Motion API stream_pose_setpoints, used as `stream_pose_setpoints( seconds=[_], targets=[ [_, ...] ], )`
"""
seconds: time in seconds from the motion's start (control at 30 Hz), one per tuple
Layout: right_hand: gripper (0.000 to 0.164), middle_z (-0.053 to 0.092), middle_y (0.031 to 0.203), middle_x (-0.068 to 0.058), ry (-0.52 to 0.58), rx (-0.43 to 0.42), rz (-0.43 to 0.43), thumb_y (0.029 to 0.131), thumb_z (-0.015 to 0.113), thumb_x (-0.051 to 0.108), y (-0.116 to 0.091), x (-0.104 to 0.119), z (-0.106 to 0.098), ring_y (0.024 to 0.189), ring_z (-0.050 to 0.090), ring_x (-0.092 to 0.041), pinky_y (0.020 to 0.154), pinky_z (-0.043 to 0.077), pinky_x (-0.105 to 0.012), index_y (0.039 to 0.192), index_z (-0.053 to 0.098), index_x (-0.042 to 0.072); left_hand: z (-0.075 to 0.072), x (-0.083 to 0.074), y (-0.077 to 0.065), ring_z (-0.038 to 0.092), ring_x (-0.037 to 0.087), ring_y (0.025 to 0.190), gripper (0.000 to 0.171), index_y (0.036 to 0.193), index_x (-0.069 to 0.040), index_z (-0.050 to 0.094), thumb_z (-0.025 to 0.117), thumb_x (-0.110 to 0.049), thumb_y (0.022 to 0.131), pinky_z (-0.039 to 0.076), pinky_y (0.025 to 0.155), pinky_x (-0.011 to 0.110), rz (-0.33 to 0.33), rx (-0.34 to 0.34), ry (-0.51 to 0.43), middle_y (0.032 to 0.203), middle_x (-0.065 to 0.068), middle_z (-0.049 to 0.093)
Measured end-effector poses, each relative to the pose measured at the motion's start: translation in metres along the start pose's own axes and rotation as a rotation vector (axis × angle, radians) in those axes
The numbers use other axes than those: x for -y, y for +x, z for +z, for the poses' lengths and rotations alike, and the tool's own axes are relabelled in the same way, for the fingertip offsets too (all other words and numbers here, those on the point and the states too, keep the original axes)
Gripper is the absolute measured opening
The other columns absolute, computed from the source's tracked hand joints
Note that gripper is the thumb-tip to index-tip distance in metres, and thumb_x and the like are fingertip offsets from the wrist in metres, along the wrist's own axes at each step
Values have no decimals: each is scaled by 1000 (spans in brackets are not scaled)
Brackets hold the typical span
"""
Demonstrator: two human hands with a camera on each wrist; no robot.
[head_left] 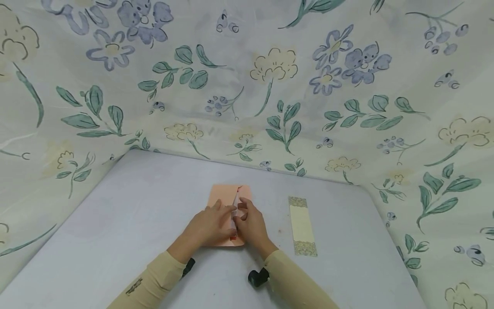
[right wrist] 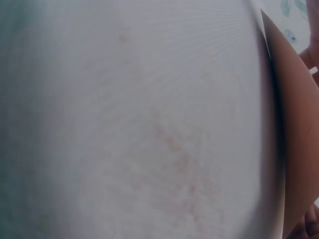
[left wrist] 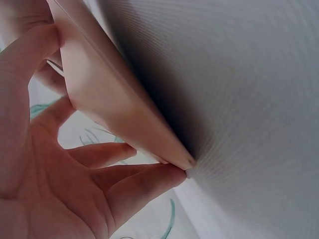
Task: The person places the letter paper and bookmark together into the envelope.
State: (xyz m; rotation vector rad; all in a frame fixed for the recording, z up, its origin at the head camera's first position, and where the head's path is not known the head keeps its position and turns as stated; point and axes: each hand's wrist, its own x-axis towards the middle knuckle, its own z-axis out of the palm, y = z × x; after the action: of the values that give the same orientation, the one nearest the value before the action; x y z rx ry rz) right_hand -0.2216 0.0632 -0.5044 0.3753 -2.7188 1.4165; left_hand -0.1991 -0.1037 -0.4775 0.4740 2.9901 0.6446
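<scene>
A peach-coloured card [head_left: 217, 193] lies on the table under both hands. Along its right half runs a narrow white strip [head_left: 235, 199] with red at both ends. My left hand [head_left: 208, 225] rests across the card, its thumb and forefinger reaching the strip's left side. In the left wrist view its fairly straight fingers touch the edge of the peach card [left wrist: 104, 89]. From the right, my right hand [head_left: 252, 225] curls its thumb and forefinger at the strip, pinching it near the middle. In the right wrist view the card [right wrist: 296, 139] shows as a bowed edge close over the table.
Right of the hands lies a cream paper strip [head_left: 302, 225] with glittery bands at both ends. The pale table [head_left: 154, 189] is walled by flower-printed cloth [head_left: 239, 86] at the back and sides. Small black devices [head_left: 257, 278] sit at the wrists.
</scene>
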Motion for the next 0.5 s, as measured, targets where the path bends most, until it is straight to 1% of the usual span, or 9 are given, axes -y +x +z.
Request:
stream_pose_setpoints(
  seconds=[0.27, 0.5],
  targets=[
    [59, 67, 128, -13, -4, -2, -7, 91, 75, 4, 0, 0, -1, 71, 63, -7, 59, 52, -21, 145, 50, 4, 1, 0, 1, 49, 65, 122, 69, 145, -21, 57, 76, -51, 86, 48, 93, 67, 10, -6, 5, 151, 34, 42],
    [58, 67, 128, -14, -12, -13, -12, 91, 74, 6, 0, -1, -1, 72, 64, -7, 62, 52, -21, 144, 50, 4, 1, 0, 1, 49, 65, 123, 68, 145, -21, 57, 75, -50, 86, 48, 93, 67, -1, -1, 13, 150, 34, 43]
  ],
)
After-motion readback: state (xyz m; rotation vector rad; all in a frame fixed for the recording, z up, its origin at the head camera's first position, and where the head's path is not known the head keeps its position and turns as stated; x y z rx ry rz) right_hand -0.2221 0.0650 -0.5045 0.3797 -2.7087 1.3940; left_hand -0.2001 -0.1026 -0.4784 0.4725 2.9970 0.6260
